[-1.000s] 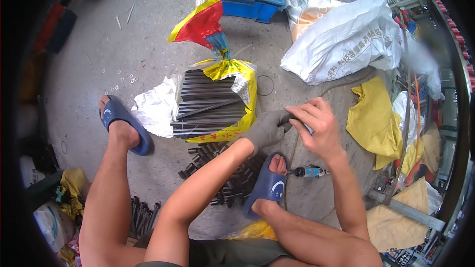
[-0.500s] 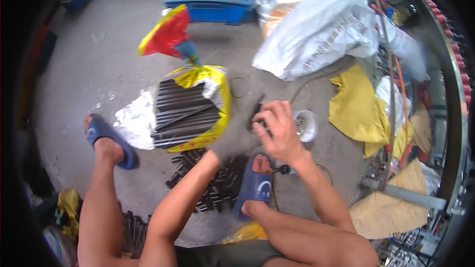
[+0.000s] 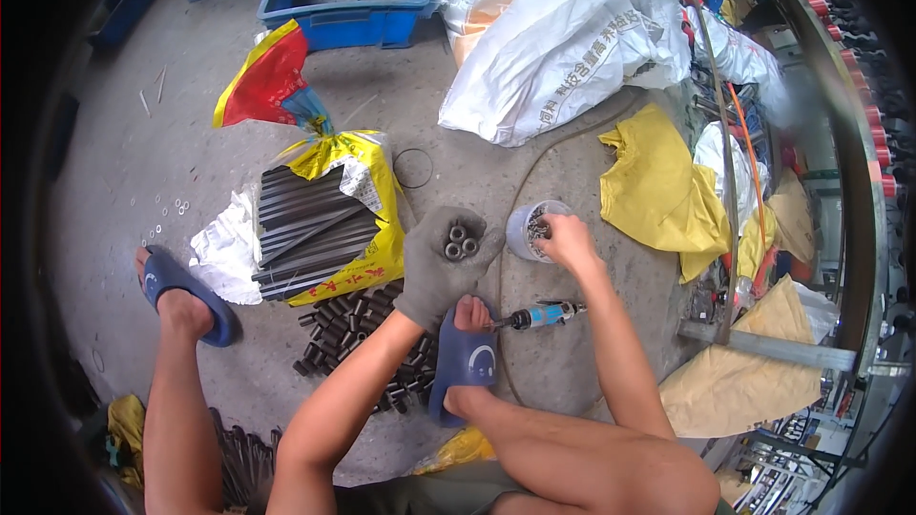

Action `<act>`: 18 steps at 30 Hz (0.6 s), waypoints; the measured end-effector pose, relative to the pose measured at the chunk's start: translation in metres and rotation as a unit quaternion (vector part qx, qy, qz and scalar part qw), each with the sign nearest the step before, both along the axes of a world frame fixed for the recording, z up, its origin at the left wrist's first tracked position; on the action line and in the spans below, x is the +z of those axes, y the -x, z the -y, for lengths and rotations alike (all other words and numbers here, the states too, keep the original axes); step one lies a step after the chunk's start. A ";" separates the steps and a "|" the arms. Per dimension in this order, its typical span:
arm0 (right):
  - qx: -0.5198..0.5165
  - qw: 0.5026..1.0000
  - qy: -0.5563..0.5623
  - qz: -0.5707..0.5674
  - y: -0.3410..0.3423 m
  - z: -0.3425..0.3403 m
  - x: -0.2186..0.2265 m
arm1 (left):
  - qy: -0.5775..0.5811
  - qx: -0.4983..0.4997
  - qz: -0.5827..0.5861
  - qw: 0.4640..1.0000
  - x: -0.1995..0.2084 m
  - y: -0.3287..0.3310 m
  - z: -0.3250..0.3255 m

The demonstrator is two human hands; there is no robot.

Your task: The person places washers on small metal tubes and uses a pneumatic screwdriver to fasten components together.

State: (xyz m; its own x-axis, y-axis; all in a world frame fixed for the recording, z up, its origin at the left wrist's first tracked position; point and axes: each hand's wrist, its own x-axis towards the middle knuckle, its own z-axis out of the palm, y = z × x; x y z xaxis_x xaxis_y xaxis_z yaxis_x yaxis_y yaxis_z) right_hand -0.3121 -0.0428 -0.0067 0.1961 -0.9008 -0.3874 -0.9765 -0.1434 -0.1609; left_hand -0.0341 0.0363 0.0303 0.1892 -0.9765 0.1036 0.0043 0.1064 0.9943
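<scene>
Left hand (image 3: 439, 272), grey-gloved, at centre: curled around three short dark tubes (image 3: 468, 247), ring-like ends facing up. Right hand (image 3: 572, 246), bare, just to the right: dips fingertips into a small translucent tub (image 3: 515, 231) of little metal parts (image 3: 535, 220); pinched or loose, too small and hidden to say. Power tool (image 3: 542, 316), blue and black: lies on the floor nearer than the tub, its tip beside the right sandal (image 3: 465, 353), dark blue. Pile of tubes (image 3: 355, 324), short and dark: spreads over the floor left of that sandal. Bag (image 3: 389, 219), yellow, torn open, far side of the pile: contains long dark bars (image 3: 315, 224), mostly stacked parallel, one lying aslant on top. White paper (image 3: 227, 253): lies crumpled against the bag's left side. Blue bin (image 3: 382, 27): stands at the far left. White sack (image 3: 563, 76): lies far, right of the bin. Yellow sheet (image 3: 663, 191): lies to the right, beyond the tub.
</scene>
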 end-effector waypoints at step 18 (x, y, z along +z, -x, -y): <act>-0.054 0.989 0.063 0.121 0.016 -0.006 0.003 | 0.033 -0.012 0.038 0.999 -0.006 0.014 -0.001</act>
State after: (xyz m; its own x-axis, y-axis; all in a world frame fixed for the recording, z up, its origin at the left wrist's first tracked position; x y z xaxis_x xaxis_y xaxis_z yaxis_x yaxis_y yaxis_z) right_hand -0.3280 -0.0368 -0.0039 0.1684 -0.9596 -0.2254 -0.9227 -0.0730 -0.3786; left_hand -0.0482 0.0375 0.0248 0.1547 -0.9713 0.1804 -0.0676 0.1718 0.9828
